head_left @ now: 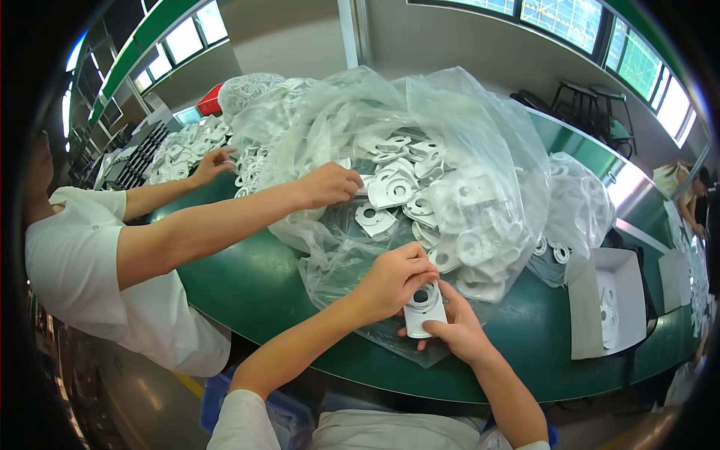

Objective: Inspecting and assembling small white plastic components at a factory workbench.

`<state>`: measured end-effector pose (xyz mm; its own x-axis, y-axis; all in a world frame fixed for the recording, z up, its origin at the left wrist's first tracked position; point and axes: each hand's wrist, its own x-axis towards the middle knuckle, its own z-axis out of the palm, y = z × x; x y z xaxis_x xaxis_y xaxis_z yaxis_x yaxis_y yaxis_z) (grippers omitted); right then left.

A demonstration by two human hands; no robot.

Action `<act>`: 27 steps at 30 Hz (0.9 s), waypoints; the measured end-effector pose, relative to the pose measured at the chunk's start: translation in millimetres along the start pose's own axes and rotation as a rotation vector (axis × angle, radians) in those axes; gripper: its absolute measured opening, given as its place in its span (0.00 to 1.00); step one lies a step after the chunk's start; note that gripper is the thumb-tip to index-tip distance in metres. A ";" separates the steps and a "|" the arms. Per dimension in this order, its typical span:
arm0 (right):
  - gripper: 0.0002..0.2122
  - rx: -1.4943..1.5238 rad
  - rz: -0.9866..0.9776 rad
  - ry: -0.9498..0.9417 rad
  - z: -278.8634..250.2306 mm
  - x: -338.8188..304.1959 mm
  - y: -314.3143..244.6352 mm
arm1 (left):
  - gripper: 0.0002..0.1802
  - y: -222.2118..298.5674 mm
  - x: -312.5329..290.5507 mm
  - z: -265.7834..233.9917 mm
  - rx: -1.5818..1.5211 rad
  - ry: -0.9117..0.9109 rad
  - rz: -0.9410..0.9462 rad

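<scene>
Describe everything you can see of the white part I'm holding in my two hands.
The white part looks like smooth, rigid plastic: a flat plate with a squared end toward you and a raised ring around a dark round opening at the far end. Whether the ring is a separate piece isn't clear. Your left hand has its fingers at the ring; your right hand grips the plate, thumb over its front. It's held over the near side of the clear plastic bag.
</scene>
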<state>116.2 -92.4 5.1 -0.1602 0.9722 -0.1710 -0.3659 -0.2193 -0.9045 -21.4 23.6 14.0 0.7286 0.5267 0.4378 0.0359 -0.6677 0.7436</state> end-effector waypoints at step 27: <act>0.25 0.035 -0.101 0.087 -1.2 -1.2 0.7 | 0.08 -3.0 -11.0 -9.6 -0.154 0.168 -0.153</act>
<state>117.2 -93.6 4.3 -0.0413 0.9926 -0.1142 -0.4082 -0.1211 -0.9048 -36.1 24.8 11.7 0.5982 0.7040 0.3827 0.0234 -0.4927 0.8699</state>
